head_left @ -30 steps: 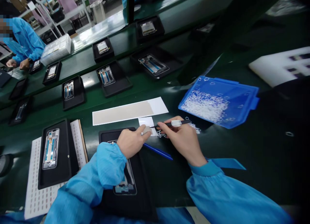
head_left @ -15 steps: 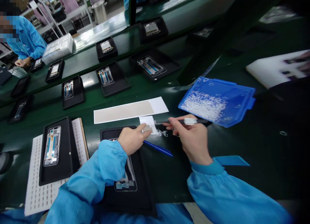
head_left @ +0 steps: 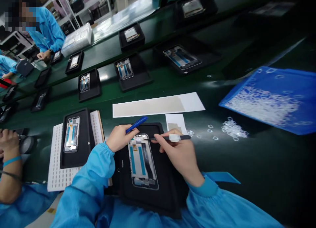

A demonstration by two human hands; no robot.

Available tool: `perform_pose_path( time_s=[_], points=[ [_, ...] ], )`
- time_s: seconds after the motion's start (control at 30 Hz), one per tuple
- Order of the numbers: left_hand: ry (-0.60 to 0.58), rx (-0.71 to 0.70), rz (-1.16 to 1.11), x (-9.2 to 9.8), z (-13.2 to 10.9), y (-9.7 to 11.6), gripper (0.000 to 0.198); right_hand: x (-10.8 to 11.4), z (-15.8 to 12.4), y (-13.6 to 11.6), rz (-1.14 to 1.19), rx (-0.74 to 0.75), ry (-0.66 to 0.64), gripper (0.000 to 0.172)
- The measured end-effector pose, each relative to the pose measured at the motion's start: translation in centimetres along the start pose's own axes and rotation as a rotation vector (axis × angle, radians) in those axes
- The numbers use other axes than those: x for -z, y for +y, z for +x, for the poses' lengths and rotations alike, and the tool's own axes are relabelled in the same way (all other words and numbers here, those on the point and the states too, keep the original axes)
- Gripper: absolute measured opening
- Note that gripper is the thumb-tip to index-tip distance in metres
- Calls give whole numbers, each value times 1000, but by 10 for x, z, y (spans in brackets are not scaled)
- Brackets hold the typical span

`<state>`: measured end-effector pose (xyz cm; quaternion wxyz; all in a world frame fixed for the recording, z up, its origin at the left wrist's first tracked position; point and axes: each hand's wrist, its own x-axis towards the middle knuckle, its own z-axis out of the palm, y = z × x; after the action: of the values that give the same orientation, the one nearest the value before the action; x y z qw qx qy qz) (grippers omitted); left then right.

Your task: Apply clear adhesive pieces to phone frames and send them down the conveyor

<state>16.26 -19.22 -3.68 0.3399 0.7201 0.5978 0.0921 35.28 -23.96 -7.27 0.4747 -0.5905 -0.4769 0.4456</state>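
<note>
The left hand (head_left: 120, 138) closes on a blue pen (head_left: 136, 124) and rests at the top left corner of the phone frame (head_left: 142, 161), seemingly steadying it. The frame lies face up in a black tray (head_left: 170, 188) right before the person. The right hand (head_left: 178, 153) pinches black tweezers (head_left: 172, 138), tip laid over the frame's top edge, a fine grip suited to small parts. Loose clear rings (head_left: 232, 129) lie on the green belt (head_left: 259, 162) beside a blue bin (head_left: 276, 99), within reach. No writing is legible anywhere
</note>
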Motion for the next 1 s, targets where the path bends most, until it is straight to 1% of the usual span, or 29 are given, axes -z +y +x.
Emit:
perform_pose_path(
  time_s=[0.17,0.27,0.57,0.77,1.0],
  points=[
    [-48,-11,42,-4,6,5,22,-7,6,3,-182,108,55,29],
    [-62,5,78,-3,8,8,22,-9,6,4,-235,106,55,29],
    [-81,33,123,-6,10,8,19,-11,6,7,-259,84,49,32],
    [-104,41,146,-4,10,9,21,-11,5,8,-279,118,67,32],
    [-96,52,159,-7,8,9,19,-13,5,8,-288,132,73,32]
  ],
)
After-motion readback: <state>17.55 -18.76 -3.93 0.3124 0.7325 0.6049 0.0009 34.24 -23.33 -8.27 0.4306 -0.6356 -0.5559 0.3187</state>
